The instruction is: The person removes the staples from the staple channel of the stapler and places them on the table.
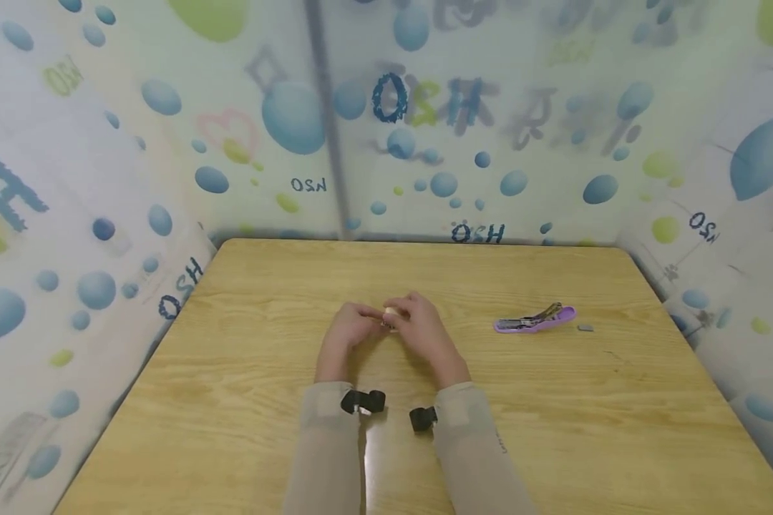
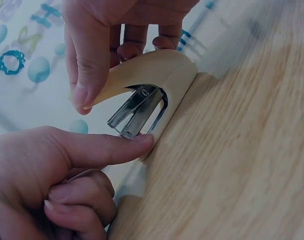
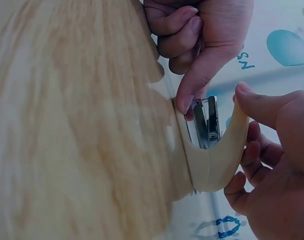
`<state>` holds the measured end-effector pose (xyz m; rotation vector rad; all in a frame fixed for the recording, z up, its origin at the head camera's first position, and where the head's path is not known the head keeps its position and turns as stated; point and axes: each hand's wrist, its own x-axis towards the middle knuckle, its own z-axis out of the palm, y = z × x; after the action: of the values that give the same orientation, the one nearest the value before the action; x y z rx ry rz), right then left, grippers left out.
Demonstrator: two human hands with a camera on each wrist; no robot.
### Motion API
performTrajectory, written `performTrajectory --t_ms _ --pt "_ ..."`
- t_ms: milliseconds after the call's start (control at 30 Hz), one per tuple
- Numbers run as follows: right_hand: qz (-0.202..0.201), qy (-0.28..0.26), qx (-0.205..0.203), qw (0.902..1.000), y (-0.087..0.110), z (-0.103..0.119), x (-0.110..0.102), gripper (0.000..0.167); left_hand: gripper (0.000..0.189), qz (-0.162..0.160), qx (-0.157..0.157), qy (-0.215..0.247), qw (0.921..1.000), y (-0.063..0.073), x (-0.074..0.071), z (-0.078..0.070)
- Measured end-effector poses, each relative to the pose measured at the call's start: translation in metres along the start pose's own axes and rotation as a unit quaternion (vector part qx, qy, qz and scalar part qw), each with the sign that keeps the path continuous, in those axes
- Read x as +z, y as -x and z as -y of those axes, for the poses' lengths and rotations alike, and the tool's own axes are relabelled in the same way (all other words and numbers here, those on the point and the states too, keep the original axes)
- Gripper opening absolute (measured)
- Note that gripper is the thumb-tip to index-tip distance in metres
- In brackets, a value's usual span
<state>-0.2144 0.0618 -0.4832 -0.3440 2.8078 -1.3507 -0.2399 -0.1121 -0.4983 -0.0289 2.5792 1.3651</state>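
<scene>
A small cream stapler [image 1: 391, 312] stands on the table between both hands, spread wide at its hinge. Inside, its metal staple channel [image 2: 142, 110] shows bare in the left wrist view. The left hand [image 1: 349, 332] holds the front end of the base, one finger straight along it and the others curled under. With its thumb and fingers the right hand [image 1: 425, 330] grips the raised cream top arm [image 3: 236, 130]. Whether staples lie in the channel cannot be told.
A purple stapler [image 1: 535, 323] lies opened out on the wooden table [image 1: 232, 415], to the right of the hands. Beside it is a small grey strip [image 1: 585, 327]. Patterned walls [image 1: 425, 164] stand behind and at both sides of the table.
</scene>
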Motion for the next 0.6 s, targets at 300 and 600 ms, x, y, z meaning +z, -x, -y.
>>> performTrajectory --t_ms 300,600 --pt "-0.028 -0.042 0.026 0.9984 0.006 -0.003 -0.008 0.031 0.027 0.001 -0.015 0.012 0.9998 0.002 0.0 -0.003" --pt "-0.06 -0.072 0.049 0.9944 0.015 -0.014 -0.025 0.028 0.029 0.003 -0.031 0.014 0.9994 0.003 -0.002 -0.004"
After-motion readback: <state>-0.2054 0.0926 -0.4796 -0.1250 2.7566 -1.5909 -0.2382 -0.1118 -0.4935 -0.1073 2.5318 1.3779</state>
